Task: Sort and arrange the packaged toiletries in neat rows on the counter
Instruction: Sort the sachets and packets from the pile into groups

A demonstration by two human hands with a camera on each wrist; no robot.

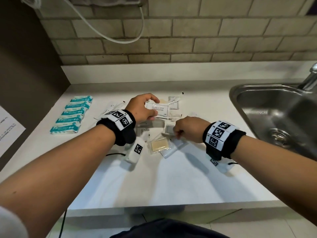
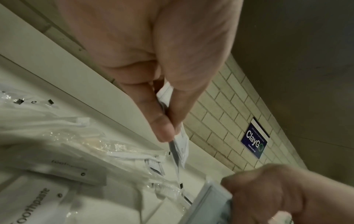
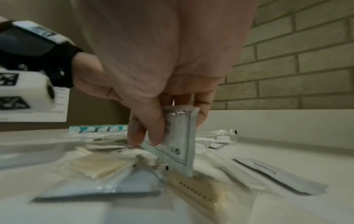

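My left hand (image 1: 147, 107) grips a white sachet (image 1: 157, 109) printed "shampoo with conditioner", lifted above a loose pile of packets (image 1: 155, 134) mid-counter. In the left wrist view thumb and finger (image 2: 162, 130) pinch thin white sachets (image 2: 181, 145) edge-on. My right hand (image 1: 177, 134) sits at the pile's right side and pinches a white bordered sachet (image 3: 181, 136), held upright with its lower corner among the packets. Clear-wrapped soap (image 1: 159, 144) and a wrapped comb (image 3: 193, 192) lie in the pile. Several teal packets (image 1: 72, 115) lie in a neat row at the left.
A steel sink (image 1: 267, 107) with a tap (image 1: 308, 79) fills the right side of the white counter (image 1: 171, 177). A brick wall (image 1: 171, 40) backs it. A dark panel with a paper sheet (image 1: 8, 129) stands at the left. Wrapped toothbrushes (image 1: 113, 107) lie behind my left wrist.
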